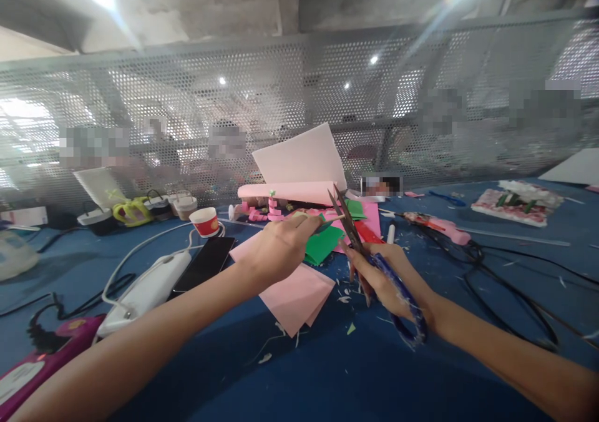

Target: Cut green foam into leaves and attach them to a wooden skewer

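My left hand (283,244) is closed in a pinch on a small green piece of paper (330,223), which points toward the scissors. In my right hand (386,275) are the scissors (349,219), their blue handles wrapped in frayed tape. The blades point up and away, slightly parted, close beside the green piece; I cannot tell whether they touch it. Below and behind my hands lie green sheets (322,247), a red piece (367,231) and pink sheets (297,297). A pink roll (290,191) lies behind, in front of a pale upright sheet (302,157).
To the left are a red-and-white paper cup (204,223), a black phone (206,261), a white power strip (147,291) and cables. A pink glue gun (440,228) with a black cord lies right. Paper scraps dot the blue table (299,378); a perforated metal screen (299,85) stands behind.
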Action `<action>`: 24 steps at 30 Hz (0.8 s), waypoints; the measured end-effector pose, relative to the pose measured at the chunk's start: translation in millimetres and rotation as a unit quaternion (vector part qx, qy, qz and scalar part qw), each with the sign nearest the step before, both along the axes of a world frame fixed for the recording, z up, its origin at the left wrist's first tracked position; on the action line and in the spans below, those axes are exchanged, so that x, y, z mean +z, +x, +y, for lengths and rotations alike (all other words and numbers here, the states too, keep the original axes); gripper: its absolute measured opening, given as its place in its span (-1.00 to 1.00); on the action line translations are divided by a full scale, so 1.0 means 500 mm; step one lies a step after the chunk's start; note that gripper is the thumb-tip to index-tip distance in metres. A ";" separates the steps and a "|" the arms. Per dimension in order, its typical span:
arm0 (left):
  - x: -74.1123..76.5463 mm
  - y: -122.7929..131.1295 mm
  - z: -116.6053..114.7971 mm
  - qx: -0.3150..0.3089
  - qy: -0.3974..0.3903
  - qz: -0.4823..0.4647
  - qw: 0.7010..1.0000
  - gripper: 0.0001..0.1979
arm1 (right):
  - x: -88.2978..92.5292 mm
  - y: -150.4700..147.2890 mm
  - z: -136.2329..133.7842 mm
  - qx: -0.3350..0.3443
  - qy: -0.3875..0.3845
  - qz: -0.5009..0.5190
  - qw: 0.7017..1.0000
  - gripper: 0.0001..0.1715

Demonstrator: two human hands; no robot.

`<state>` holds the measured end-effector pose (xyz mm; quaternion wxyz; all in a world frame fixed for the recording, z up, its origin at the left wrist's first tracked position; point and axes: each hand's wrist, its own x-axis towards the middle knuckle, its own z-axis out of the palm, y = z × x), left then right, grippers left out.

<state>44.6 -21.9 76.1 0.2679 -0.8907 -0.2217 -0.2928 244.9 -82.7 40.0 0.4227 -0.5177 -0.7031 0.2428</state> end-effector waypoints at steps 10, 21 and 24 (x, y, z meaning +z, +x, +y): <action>0.001 0.002 0.020 -0.070 -0.039 -0.041 0.996 -0.71 | -0.004 0.011 0.010 -0.030 0.078 -0.073 0.994 -0.50; 0.016 0.006 -0.025 0.080 0.112 0.063 0.988 -0.76 | -0.017 0.005 0.009 0.040 -0.022 0.077 0.996 -0.46; 0.012 0.004 -0.022 0.069 0.072 0.059 0.993 -0.72 | -0.016 0.007 0.008 0.040 -0.016 0.073 0.996 -0.47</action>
